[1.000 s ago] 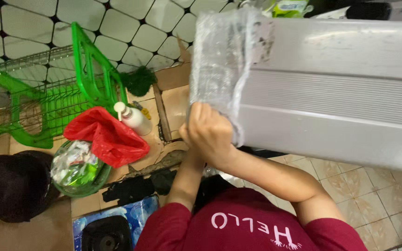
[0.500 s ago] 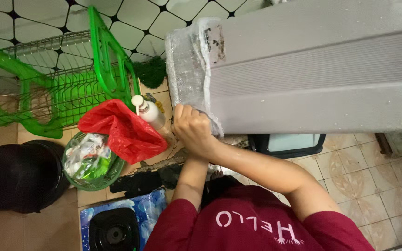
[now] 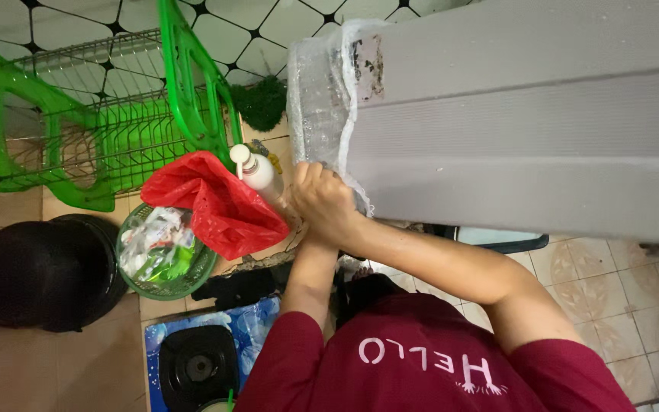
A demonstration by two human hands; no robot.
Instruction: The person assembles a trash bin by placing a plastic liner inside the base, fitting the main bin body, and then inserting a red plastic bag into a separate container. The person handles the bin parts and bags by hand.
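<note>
— Since it fills most of the view, what is that long grey panel (image 3: 528, 114)?

— It is a flat, ribbed board with lengthwise ridges and a matte surface, and it lies across the top and right. Its near end is sleeved in crinkled clear plastic wrap (image 3: 318, 91), which is cloudy and loose at the edge.

— What sits to the left of it?

— A bright green dish rack (image 3: 78, 137) with a plastic frame and thin wire bars stands on the tiled floor (image 3: 619, 305). Below it is a black rounded object (image 3: 36, 271) with a dull, smooth surface. Beside that, a glossy, crumpled red plastic bag (image 3: 219, 202) droops over a round green basket (image 3: 165, 255) full of wrappers.

— Is anything in the way of the hands?

— A white pump bottle (image 3: 257, 172) stands just beside them, between the bag and the panel's end.

— How are the hands gripping?

— The right hand (image 3: 328, 202) is at the panel's wrapped end, with its fingers curled tight on the loose edge of the plastic wrap. The left hand (image 3: 305, 229) is tucked under it and mostly hidden, so I cannot tell how it grips
</note>
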